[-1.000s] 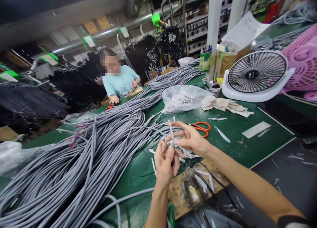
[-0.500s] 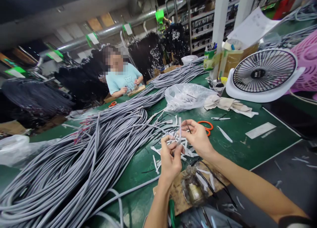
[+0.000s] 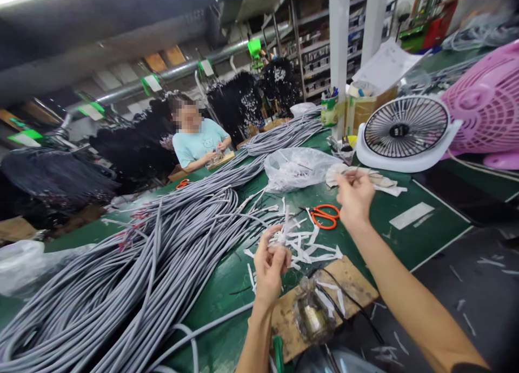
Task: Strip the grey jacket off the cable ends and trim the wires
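Observation:
My left hand (image 3: 271, 262) is closed in a pinch on the end of a grey cable (image 3: 227, 314), which runs in from the left. A pale whitish strip (image 3: 288, 220) stands up from those fingers, its tip blurred. My right hand (image 3: 357, 195) is held apart, to the right, above a crumpled cloth (image 3: 383, 179); its fingers are pinched together, and a thin, blurred sliver shows at the tips. Orange-handled scissors (image 3: 325, 216) lie between the hands. White strip scraps (image 3: 310, 248) are scattered on the green table (image 3: 219, 286) beyond my left hand.
A large bundle of grey cables (image 3: 162, 254) covers the left side. A wooden board (image 3: 357, 284) with a metal block (image 3: 315, 318) lies in front. Behind are a plastic bag (image 3: 298, 165), a white fan (image 3: 405, 130) and a pink basket (image 3: 482, 97). A co-worker (image 3: 200, 140) sits opposite.
My right hand has moved away from my left, out to the right past the scissors, which are now more fully visible. My left hand keeps its pinch. The view has shifted slightly.

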`<state>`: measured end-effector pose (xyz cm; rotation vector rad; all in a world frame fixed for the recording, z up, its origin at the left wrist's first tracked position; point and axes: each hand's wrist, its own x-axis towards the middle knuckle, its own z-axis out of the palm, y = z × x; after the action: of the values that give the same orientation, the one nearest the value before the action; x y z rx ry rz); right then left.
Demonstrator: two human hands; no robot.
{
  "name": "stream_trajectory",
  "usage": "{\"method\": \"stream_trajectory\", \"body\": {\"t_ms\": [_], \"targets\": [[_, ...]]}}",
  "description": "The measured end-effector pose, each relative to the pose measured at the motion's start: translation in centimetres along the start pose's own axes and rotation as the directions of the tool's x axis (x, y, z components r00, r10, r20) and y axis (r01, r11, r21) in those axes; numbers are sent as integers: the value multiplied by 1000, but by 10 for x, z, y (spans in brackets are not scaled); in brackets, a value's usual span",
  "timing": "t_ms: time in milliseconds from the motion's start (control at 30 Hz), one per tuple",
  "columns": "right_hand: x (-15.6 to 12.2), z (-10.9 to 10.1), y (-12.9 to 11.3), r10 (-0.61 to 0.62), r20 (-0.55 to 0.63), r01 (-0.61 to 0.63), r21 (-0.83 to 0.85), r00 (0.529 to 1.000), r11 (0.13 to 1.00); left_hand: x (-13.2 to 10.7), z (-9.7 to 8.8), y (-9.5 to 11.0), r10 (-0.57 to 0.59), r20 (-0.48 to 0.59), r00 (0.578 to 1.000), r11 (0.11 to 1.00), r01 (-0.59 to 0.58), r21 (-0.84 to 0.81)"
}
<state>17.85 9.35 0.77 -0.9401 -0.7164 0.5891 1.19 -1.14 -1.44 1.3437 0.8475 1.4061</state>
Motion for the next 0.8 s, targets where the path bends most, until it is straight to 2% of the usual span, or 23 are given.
{"method": "stream_trajectory", "body": {"t_ms": [33,67,100,133,167,200,233,267,367,400,467,567,633,733,800], "targets": [[-4,2,-3,101,84,-106,57,991,993,1,-1,0,-6,-20,1000,999,5,-49],[-12,4,-6,202,291,-232,70,935,970,3,-3,0,-17,-40,999,995,13,-100],[-22,7,-9,259,517,-334,56,816,941,4,-4,0,-34,-57,998,989,25,-149],[-34,11,-12,283,713,-429,28,641,903,6,-4,1,-50,-73,996,980,35,-194],[-45,13,-14,296,831,-503,-23,470,864,6,-5,1,-65,-88,994,972,43,-233],[-55,15,-16,300,873,-537,-53,384,842,7,-5,2,-81,-99,992,963,52,-263],[-62,16,-17,308,880,-552,-64,361,831,7,-4,3,-95,-109,989,957,61,-284],[-66,17,-18,321,864,-552,-62,387,831,7,-4,4,-107,-116,987,953,68,-295],[-71,16,-18,328,778,-498,-22,536,867,7,-3,4,-120,-137,983,954,76,-291],[-72,16,-18,319,765,-482,-12,559,876,8,-2,3,-116,-147,982,957,71,-279],[-74,15,-19,293,758,-465,15,582,885,9,-1,0,-118,-184,976,966,69,-250],[-78,14,-20,259,745,-451,61,614,891,12,1,-4,-144,-295,945,972,78,-224],[-79,14,-20,263,706,-453,92,658,887,14,2,-5,-171,-346,923,965,86,-246],[-77,15,-18,318,613,-497,142,723,856,14,2,-4,-198,-339,920,946,90,-310],[-75,17,-15,367,576,-528,136,730,839,13,2,-3,-196,-308,931,935,83,-344]]}}
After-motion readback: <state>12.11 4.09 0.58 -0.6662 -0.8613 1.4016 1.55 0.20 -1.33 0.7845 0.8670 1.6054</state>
